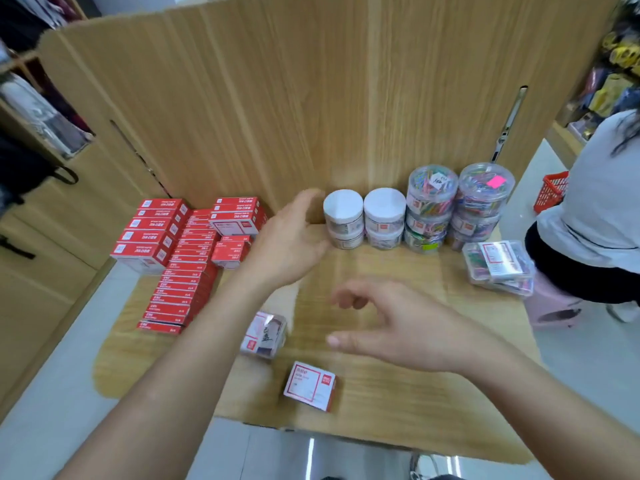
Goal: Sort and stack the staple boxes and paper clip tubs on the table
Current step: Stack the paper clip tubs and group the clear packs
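Head view: both hands are hovering over the middle of the wooden table (398, 403), grasping nothing. The left hand (291, 244) is lying open beside the stacked paper clip tubs (429, 209) lining the back panel (277, 98); the right hand (398, 327) is hanging loosely curled. Red staple boxes (173, 258) are crowding the left edge; a red-and-white box (310, 386) is sitting near the front edge.

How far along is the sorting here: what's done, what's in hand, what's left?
Mostly done. Done: red staple boxes are stacked at the left, round tubs stand in stacks along the back panel, clear flat cases are piled at the right. In hand: nothing; the left hand and right hand hover open. Left: a small clear box and a red-and-white box lie loose near the front edge.
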